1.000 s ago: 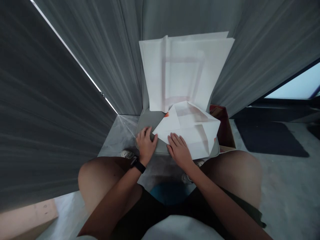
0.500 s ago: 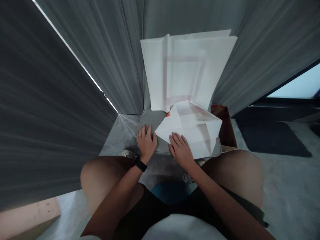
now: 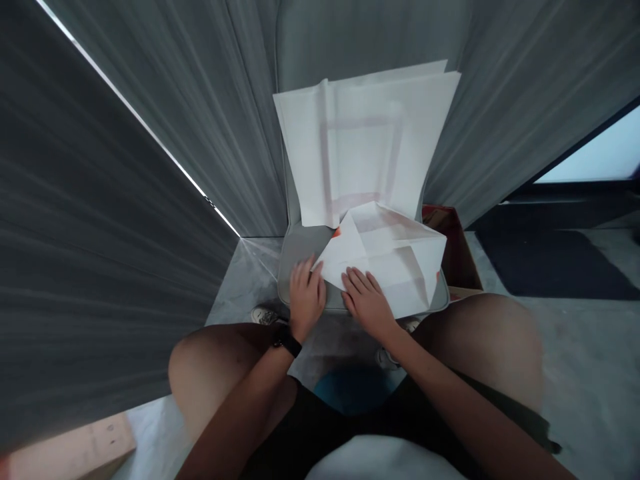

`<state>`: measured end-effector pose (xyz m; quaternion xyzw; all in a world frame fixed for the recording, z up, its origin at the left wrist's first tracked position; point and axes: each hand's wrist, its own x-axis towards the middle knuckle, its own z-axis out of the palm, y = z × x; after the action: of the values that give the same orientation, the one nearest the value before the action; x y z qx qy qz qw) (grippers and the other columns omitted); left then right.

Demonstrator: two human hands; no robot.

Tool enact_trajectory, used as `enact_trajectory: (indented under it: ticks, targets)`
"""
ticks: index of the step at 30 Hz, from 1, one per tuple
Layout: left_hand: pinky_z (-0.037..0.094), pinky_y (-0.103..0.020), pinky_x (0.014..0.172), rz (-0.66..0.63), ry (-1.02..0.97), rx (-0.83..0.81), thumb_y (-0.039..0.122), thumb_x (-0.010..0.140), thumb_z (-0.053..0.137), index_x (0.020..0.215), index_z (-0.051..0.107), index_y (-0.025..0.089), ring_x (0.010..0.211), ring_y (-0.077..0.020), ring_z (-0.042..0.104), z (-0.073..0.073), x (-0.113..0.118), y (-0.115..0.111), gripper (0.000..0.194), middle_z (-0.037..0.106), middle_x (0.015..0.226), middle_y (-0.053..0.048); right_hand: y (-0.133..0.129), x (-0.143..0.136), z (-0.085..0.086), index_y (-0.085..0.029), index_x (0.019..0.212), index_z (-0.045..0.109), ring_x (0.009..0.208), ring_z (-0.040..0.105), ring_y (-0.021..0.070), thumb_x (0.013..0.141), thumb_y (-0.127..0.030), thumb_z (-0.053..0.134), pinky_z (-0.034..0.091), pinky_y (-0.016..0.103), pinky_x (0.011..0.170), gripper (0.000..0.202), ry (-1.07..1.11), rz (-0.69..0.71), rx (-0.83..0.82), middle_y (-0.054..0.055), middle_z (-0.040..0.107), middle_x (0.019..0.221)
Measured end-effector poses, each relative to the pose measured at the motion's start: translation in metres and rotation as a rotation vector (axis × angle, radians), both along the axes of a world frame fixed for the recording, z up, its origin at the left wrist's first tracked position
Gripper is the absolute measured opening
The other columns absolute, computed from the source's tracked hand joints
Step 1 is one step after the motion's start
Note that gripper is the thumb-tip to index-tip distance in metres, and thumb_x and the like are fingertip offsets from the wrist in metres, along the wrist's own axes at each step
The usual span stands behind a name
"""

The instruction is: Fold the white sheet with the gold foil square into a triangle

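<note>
A folded white paper bag (image 3: 390,257) with small orange patches lies on the grey chair seat (image 3: 305,247), its pointed corner toward the left. Flat on its near edge rests my right hand (image 3: 367,303), fingers stretched out. At the bag's left corner is my left hand (image 3: 306,297), slightly blurred, its fingers extended and the thumb side touching the corner. Behind, larger white paper sheets (image 3: 370,147) lean against the chair's backrest, with a faint rectangular outline showing through.
Grey curtains (image 3: 240,120) hang on both sides of the chair. A red-brown box (image 3: 457,250) stands on the floor to the right of the seat, and a dark mat (image 3: 555,263) lies farther right. At lower left is a cardboard box (image 3: 75,450).
My left hand has moved right, from the seat to the bag's left corner. The right hand stays on the paper. The camera view has shifted slightly.
</note>
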<state>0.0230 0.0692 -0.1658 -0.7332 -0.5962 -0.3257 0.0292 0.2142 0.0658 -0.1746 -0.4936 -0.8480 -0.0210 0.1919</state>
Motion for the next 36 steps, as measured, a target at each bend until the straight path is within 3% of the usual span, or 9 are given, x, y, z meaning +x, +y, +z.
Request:
enact_trajectory:
  ticks: [2,4,9,19,26,30,36]
  targets:
    - [0.038,-0.051,0.126,-0.13,0.085,-0.028,0.024,0.109,0.04,0.149,0.058,0.018,0.155,-0.0272,0.042,0.0,0.007,-0.009,0.045,0.05,0.162,-0.014,0.0,0.0,0.002,-0.01,0.149,0.06,0.147,0.053,0.0293,0.11,-0.029,0.04,0.039,0.051,0.124,0.048,-0.009,-0.003,-0.008,0.015,0.057,0.156]
    - [0.037,-0.053,0.126,-0.166,0.168,-0.079,0.027,0.109,0.042,0.154,0.054,0.018,0.157,-0.0294,0.038,-0.001,0.014,-0.017,0.047,0.047,0.165,-0.014,0.0,0.001,0.004,-0.011,0.15,0.059,0.147,0.052,0.0286,0.11,-0.028,0.039,0.039,0.05,0.125,0.048,-0.026,0.002,-0.017,0.014,0.057,0.156]
    - [0.037,-0.055,0.125,-0.144,0.293,-0.151,0.029,0.11,0.041,0.159,0.049,0.019,0.157,-0.0327,0.037,0.0,0.019,-0.026,0.051,0.042,0.168,-0.013,0.0,0.006,0.006,-0.012,0.154,0.055,0.149,0.049,0.0281,0.111,-0.032,0.037,0.04,0.049,0.124,0.05,-0.089,0.031,-0.028,0.014,0.053,0.16]
    - [0.038,-0.053,0.124,-0.125,0.333,-0.154,0.029,0.11,0.04,0.159,0.048,0.018,0.156,-0.0315,0.04,0.003,0.02,-0.027,0.051,0.043,0.168,-0.013,-0.001,0.021,0.009,-0.008,0.162,0.042,0.157,0.038,0.0306,0.111,-0.047,0.037,0.033,0.052,0.129,0.064,-0.157,0.13,-0.047,0.015,0.039,0.169]
    - [0.037,-0.054,0.125,-0.12,0.326,-0.176,0.028,0.11,0.038,0.159,0.049,0.016,0.156,-0.0319,0.041,0.007,0.021,-0.027,0.052,0.044,0.167,-0.015,-0.04,0.075,0.004,-0.007,0.168,0.026,0.16,0.031,0.0296,0.108,-0.046,0.047,0.032,0.05,0.13,0.075,-0.156,0.216,-0.035,0.017,0.033,0.172]
    - [0.037,-0.055,0.124,-0.136,0.278,-0.164,0.028,0.11,0.037,0.157,0.051,0.015,0.155,-0.0332,0.042,0.007,0.021,-0.027,0.051,0.046,0.165,-0.017,-0.064,0.104,0.003,-0.01,0.168,0.029,0.158,0.036,0.0292,0.108,-0.047,0.049,0.037,0.049,0.128,0.074,-0.142,0.196,-0.066,0.017,0.036,0.17]
    - [0.038,-0.056,0.123,-0.157,0.263,-0.161,0.029,0.108,0.039,0.157,0.051,0.014,0.155,-0.0343,0.041,0.004,0.018,-0.024,0.052,0.044,0.166,-0.017,-0.09,0.098,0.008,-0.009,0.166,0.034,0.158,0.038,0.03,0.107,-0.044,0.051,0.037,0.051,0.129,0.071,-0.103,0.104,-0.075,0.017,0.038,0.169]
